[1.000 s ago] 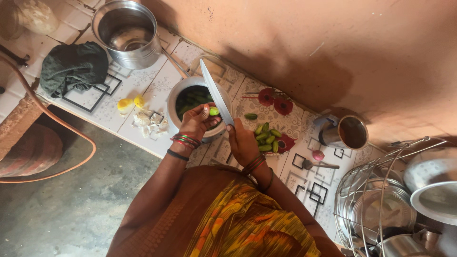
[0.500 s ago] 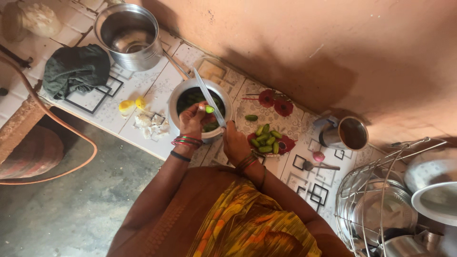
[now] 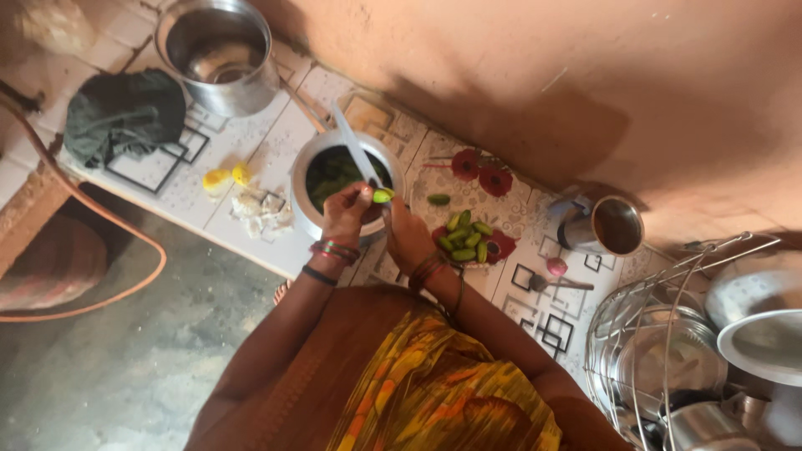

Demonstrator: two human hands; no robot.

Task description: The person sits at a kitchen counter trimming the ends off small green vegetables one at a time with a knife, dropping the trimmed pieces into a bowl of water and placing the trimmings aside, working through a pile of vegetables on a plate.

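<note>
Holding a small green vegetable at its fingertips, the left hand is closed on it directly over the near rim of the round pot, which already carries dark green pieces inside. The vegetable's long axis runs roughly left to right, its free end sticking out toward the right hand. That hand is clamped on the handle of a knife, whose blade slants up and to the left across the pot's mouth, so the edge meets the vegetable crosswise, just beside the left fingertips. Both hands are almost touching, the left one a little nearer the pot. Further right, a heap of whole green vegetables lies on the tiled surface, near the right wrist. The knife handle is hidden inside the fist, and motion blur makes the exact contact point between edge and vegetable hard to make out.
</note>
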